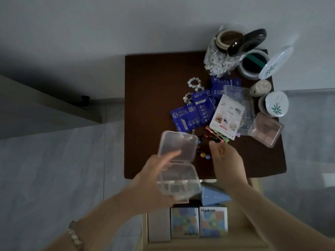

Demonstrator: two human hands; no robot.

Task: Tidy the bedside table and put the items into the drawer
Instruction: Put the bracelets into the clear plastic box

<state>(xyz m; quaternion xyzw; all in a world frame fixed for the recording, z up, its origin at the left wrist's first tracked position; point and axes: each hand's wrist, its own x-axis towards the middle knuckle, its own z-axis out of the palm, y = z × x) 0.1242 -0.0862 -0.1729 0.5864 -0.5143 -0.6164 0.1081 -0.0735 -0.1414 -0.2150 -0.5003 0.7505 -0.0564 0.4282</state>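
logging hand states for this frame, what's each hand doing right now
Left hand: holding the clear plastic box, lid open.
Right hand: fingers curled above the beads; grip cannot be told.

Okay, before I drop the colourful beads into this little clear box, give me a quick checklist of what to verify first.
1. The clear box has its lid open: ok.
2. The left hand has a grip on it: ok, fingers curled round the base.
3. Its compartments are free: cannot tell, blurred.
4. The right hand is at the colourful beads: ok, fingertips beside them; whether it holds one, cannot tell.
5. The drawer is open: ok, Hydron boxes show inside.
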